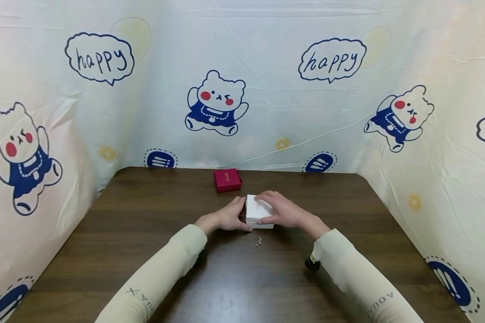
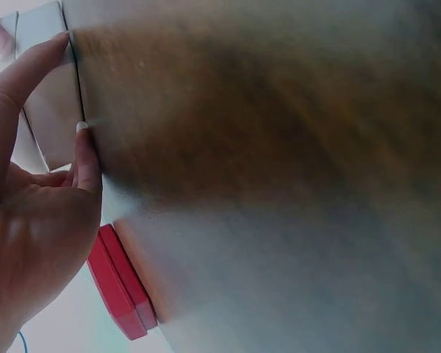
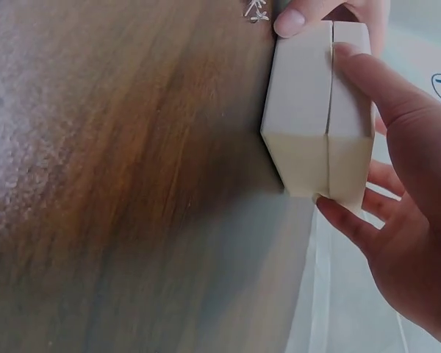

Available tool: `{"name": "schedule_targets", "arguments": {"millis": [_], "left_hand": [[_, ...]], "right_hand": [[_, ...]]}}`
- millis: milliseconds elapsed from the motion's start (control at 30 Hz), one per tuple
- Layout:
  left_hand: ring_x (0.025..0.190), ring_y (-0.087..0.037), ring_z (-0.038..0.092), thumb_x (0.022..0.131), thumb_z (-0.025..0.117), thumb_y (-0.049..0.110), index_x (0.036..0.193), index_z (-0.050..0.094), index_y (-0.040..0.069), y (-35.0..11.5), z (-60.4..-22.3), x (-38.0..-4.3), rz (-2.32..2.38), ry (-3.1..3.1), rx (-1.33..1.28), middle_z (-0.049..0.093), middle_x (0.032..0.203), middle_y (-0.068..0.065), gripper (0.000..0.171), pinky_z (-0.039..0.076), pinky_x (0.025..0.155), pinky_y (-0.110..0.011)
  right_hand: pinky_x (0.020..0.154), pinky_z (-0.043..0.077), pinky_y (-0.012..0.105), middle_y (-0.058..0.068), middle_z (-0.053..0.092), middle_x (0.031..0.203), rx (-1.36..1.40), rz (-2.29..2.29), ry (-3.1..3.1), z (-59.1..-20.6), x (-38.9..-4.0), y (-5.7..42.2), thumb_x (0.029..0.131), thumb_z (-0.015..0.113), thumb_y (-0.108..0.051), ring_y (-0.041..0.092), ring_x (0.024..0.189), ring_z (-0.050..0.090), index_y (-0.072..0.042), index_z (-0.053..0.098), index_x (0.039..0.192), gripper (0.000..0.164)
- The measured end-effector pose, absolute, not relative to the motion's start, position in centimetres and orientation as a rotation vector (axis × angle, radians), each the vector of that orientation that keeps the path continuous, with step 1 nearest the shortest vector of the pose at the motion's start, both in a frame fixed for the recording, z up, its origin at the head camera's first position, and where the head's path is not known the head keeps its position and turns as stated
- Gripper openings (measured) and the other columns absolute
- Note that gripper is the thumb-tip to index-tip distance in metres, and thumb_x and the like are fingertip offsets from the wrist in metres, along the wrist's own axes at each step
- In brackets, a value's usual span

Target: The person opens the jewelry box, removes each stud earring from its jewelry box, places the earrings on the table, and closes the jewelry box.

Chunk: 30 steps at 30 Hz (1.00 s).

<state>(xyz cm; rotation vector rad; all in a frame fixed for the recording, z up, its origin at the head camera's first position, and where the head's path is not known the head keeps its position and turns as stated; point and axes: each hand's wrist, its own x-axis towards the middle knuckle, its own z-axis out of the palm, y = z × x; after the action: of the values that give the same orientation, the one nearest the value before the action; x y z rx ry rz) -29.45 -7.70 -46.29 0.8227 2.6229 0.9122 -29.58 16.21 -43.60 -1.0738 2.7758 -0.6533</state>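
Observation:
A small white lidded box (image 1: 253,211) rests on the table with its lid (image 3: 350,95) on and a thin seam showing between lid and base (image 3: 298,95). My left hand (image 1: 228,216) holds the base from the left, thumb at the near side and fingers toward the far side. From the right, my right hand (image 1: 284,211) grips the lid between thumb and fingers. Just in front of the box lies a small silvery piece of jewelry (image 1: 259,242), with flower-like shapes in the right wrist view; its exact kind is too small to tell.
Behind the white box, a red box (image 1: 227,180) with gold lettering sits near the far edge of the dark wooden table (image 1: 153,197). A printed cloth (image 1: 262,103) hangs around the back and sides. A dark band (image 1: 312,264) is on the right wrist.

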Motion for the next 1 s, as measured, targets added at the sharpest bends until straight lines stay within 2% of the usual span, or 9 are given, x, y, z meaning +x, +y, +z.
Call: {"name": "schedule_targets", "arguments": {"millis": [167, 467, 600, 767, 867, 1000], "left_hand": [[0.125, -0.027, 0.048, 0.081, 0.088, 0.028, 0.149, 0.033, -0.001, -7.7, -46.3, -29.5, 0.912, 2.615, 0.826, 0.044, 0.135, -0.016, 0.092, 0.039, 0.111, -0.041], [0.136, -0.031, 0.042, 0.079, 0.088, 0.031, 0.157, 0.018, -0.009, -8.0, -46.3, -29.8, 0.860, 2.607, 0.810, 0.036, 0.149, -0.023, 0.112, 0.035, 0.116, -0.042], [0.133, -0.031, 0.044, 0.079, 0.088, 0.032, 0.156, 0.019, -0.011, -8.1, -46.6, -29.9, 0.837, 2.627, 0.816, 0.036, 0.147, -0.024, 0.111, 0.036, 0.114, -0.043], [0.130, -0.029, 0.047, 0.079, 0.089, 0.033, 0.156, 0.019, -0.010, -8.3, -45.9, -30.0, 0.830, 2.622, 0.799, 0.037, 0.147, -0.023, 0.113, 0.038, 0.113, -0.040], [0.127, -0.028, 0.049, 0.080, 0.088, 0.036, 0.158, 0.019, -0.007, -8.8, -45.0, -29.8, 0.786, 2.631, 0.803, 0.037, 0.148, -0.022, 0.113, 0.040, 0.112, -0.040], [0.133, -0.029, 0.047, 0.085, 0.084, 0.037, 0.160, 0.023, 0.001, -10.5, -43.3, -29.4, 0.703, 2.688, 0.836, 0.038, 0.151, -0.019, 0.104, 0.038, 0.114, -0.044]], "right_hand": [[0.104, 0.043, 0.047, 0.007, 0.049, 0.148, -1.067, -0.646, 2.731, -43.9, -29.7, 16.2, 0.088, 0.081, -0.040, 0.025, 0.130, 0.046, -0.021, 0.052, 0.149, 0.070], [0.109, 0.041, 0.050, 0.011, 0.049, 0.149, -1.069, -0.540, 2.720, -44.1, -29.8, 15.8, 0.088, 0.080, -0.044, 0.028, 0.131, 0.047, -0.022, 0.054, 0.148, 0.069], [0.106, 0.043, 0.050, 0.012, 0.051, 0.147, -1.098, -0.518, 2.712, -44.1, -30.1, 15.5, 0.088, 0.080, -0.044, 0.028, 0.128, 0.050, -0.020, 0.055, 0.148, 0.069], [0.108, 0.041, 0.050, 0.010, 0.047, 0.152, -1.058, -0.527, 2.714, -44.1, -30.3, 15.5, 0.088, 0.079, -0.046, 0.028, 0.132, 0.046, -0.022, 0.051, 0.151, 0.073], [0.113, 0.037, 0.054, 0.012, 0.038, 0.159, -1.052, -0.582, 2.725, -43.7, -30.0, 16.0, 0.093, 0.073, -0.047, 0.031, 0.141, 0.039, -0.017, 0.043, 0.156, 0.076], [0.117, 0.030, 0.056, 0.017, 0.033, 0.162, -1.020, -0.650, 2.820, -42.5, -29.4, 17.7, 0.103, 0.059, -0.046, 0.035, 0.148, 0.031, -0.011, 0.040, 0.156, 0.067]]}}
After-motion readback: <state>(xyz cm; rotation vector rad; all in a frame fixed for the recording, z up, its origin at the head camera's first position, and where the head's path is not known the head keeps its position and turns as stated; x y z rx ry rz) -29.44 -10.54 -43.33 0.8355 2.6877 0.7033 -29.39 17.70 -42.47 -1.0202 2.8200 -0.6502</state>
